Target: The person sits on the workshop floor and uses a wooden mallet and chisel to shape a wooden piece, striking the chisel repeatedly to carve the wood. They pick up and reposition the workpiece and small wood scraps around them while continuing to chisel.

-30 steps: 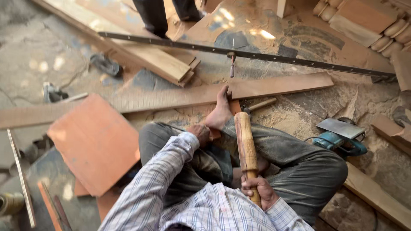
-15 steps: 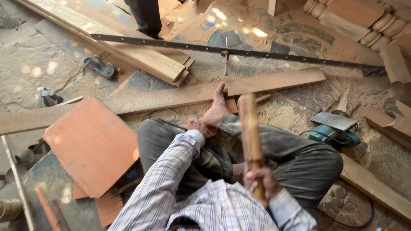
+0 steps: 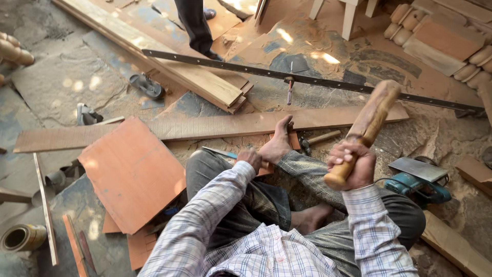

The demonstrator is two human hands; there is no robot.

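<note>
My right hand (image 3: 351,165) grips the end of a thick wooden mallet (image 3: 372,110), raised and tilted up to the right above my knee. My left hand (image 3: 249,157) is closed around a thin chisel (image 3: 219,152) that lies low against my left leg, close to my bare foot (image 3: 277,143). That foot presses on a small reddish wood piece (image 3: 293,140) beside a long board (image 3: 205,125) lying across the floor. The chisel's working end is hidden behind my hand and foot.
A hammer (image 3: 319,138) lies by my foot. A long metal bar clamp (image 3: 328,83) crosses the floor beyond the board. A teal power tool (image 3: 417,180) sits at right, a reddish panel (image 3: 130,172) at left. Another person's leg (image 3: 195,23) stands on planks (image 3: 169,66).
My right hand has lifted the mallet from upright over my lap up and out to the right. My left hand stays by my foot.
</note>
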